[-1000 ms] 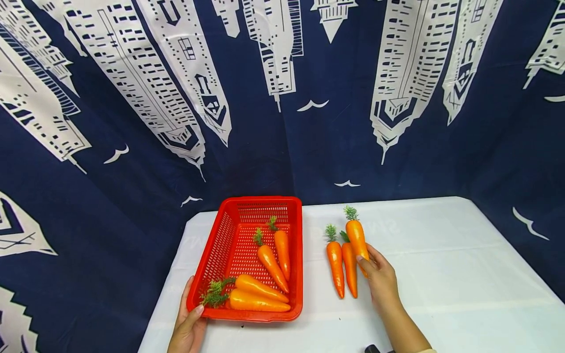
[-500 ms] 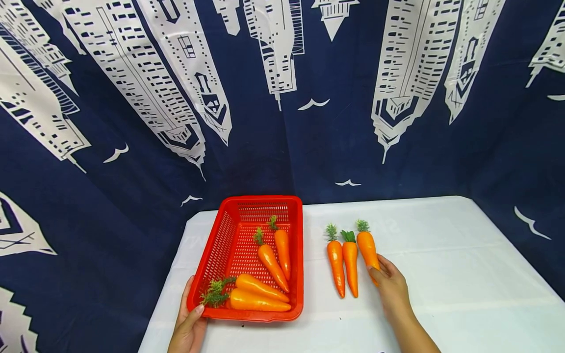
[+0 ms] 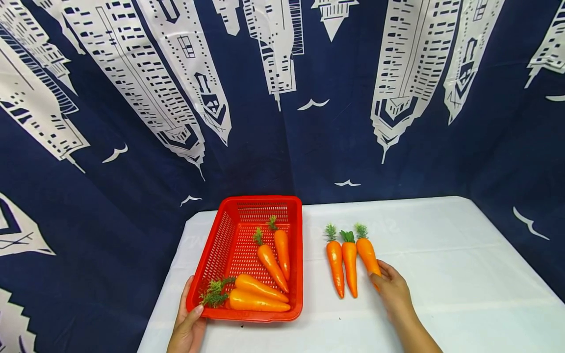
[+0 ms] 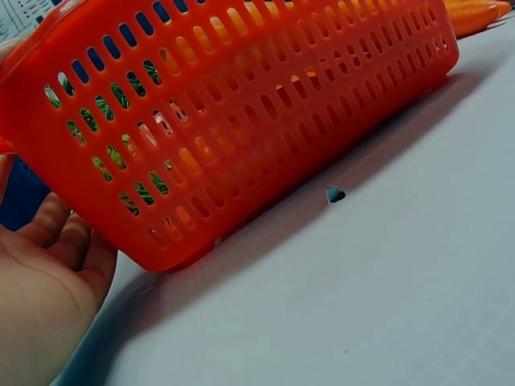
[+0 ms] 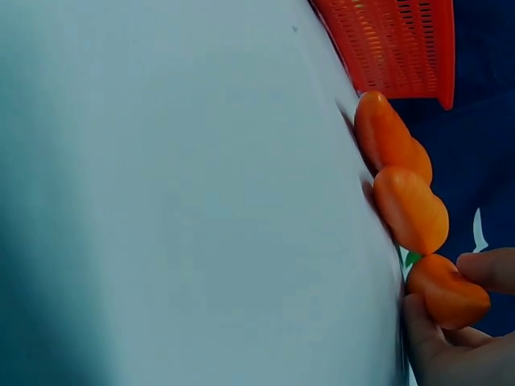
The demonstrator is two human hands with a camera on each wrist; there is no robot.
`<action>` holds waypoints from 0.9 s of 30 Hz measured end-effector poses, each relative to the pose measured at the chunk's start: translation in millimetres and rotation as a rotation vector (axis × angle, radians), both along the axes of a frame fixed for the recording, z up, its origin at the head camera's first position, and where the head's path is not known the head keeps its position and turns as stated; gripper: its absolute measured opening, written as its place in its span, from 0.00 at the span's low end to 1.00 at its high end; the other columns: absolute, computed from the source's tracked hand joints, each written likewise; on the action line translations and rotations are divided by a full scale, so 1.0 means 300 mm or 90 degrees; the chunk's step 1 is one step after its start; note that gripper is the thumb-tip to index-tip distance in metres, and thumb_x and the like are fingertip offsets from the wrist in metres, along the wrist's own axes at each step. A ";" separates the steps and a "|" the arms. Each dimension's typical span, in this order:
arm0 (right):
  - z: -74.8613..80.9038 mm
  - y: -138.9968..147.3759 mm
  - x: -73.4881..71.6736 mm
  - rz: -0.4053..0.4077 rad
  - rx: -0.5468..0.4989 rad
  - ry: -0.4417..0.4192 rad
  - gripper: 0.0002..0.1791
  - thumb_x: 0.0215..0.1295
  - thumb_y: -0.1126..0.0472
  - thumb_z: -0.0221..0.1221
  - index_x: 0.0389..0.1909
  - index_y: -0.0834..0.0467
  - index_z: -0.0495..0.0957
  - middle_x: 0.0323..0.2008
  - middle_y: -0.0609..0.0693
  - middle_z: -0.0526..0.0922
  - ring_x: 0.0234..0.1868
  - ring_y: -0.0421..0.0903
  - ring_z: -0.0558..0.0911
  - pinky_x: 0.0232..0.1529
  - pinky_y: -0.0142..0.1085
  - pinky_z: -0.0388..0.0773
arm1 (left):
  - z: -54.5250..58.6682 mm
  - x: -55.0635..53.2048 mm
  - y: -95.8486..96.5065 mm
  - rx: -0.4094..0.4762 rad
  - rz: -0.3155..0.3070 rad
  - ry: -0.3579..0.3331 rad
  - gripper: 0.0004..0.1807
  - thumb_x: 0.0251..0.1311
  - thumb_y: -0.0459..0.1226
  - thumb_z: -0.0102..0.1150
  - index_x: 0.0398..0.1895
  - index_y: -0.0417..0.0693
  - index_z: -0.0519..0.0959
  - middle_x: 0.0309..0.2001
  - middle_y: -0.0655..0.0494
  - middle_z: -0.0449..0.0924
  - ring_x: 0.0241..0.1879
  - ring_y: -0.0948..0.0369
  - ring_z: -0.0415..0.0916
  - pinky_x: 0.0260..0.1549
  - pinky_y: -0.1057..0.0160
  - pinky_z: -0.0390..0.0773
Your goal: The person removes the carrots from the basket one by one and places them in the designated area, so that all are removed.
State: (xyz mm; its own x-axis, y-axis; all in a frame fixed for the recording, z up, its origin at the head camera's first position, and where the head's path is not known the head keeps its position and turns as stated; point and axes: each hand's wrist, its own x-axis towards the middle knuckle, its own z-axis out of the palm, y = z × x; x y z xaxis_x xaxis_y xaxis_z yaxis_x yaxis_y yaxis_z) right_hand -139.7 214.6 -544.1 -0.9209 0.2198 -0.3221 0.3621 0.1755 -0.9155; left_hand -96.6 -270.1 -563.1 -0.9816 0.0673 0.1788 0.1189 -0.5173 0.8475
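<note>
My right hand point(image 3: 393, 290) pinches the pointed lower end of an orange carrot point(image 3: 368, 255) between thumb and fingers. This carrot lies slightly slanted, its feathery green top pointing away from me. Just left of it, a carrot with flat leafy greens point(image 3: 349, 264) and another with a feathery top point(image 3: 335, 267) lie side by side on the white cloth. My left hand point(image 3: 190, 326) grips the near left corner of a red plastic basket point(image 3: 298, 255), thumb on the rim and fingers along the outside. In the left wrist view, the basket's slotted wall point(image 4: 241, 121) rises beside the fingers.
Inside the basket, two carrots point(image 3: 260, 299) lie crosswise at the near end and two more point(image 3: 282, 255) point lengthwise on the right. A white cloth point(image 3: 441, 255) covers the table. Behind it hangs a dark blue curtain point(image 3: 326, 147) printed with white buildings and birds.
My right hand has moved the carrot right and toward me, from above the leafy-topped carrot down to the cloth beside it. The left hand and the basket have stayed put.
</note>
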 end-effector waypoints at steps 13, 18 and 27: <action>0.014 0.034 0.004 0.047 0.126 0.015 0.33 0.73 0.55 0.56 0.74 0.64 0.62 0.67 0.67 0.73 0.66 0.61 0.75 0.42 0.19 0.75 | 0.006 0.001 0.000 0.006 -0.001 0.001 0.41 0.71 0.22 0.36 0.81 0.60 0.41 0.72 0.75 0.61 0.69 0.75 0.67 0.65 0.74 0.70; 0.014 0.048 -0.006 0.049 0.161 0.015 0.31 0.73 0.53 0.56 0.71 0.65 0.65 0.63 0.67 0.76 0.63 0.61 0.77 0.49 0.30 0.77 | 0.005 0.000 -0.001 0.007 0.000 -0.001 0.42 0.71 0.22 0.36 0.82 0.57 0.36 0.72 0.76 0.62 0.69 0.75 0.67 0.65 0.74 0.70; 0.017 0.044 -0.024 0.051 0.157 0.011 0.34 0.71 0.49 0.59 0.70 0.64 0.66 0.63 0.66 0.77 0.58 0.57 0.80 0.41 0.28 0.76 | -0.003 -0.003 -0.004 0.003 0.001 0.000 0.41 0.71 0.22 0.36 0.81 0.61 0.42 0.72 0.75 0.62 0.69 0.75 0.66 0.65 0.75 0.70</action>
State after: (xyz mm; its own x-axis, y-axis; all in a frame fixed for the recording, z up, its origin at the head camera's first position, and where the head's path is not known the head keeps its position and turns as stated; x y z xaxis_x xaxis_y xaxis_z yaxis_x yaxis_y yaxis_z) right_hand -146.9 227.8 -539.0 -0.9436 0.2153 -0.2514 0.3221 0.4222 -0.8473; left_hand -97.4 -271.3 -563.8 -0.9816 0.0648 0.1798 0.1204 -0.5209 0.8451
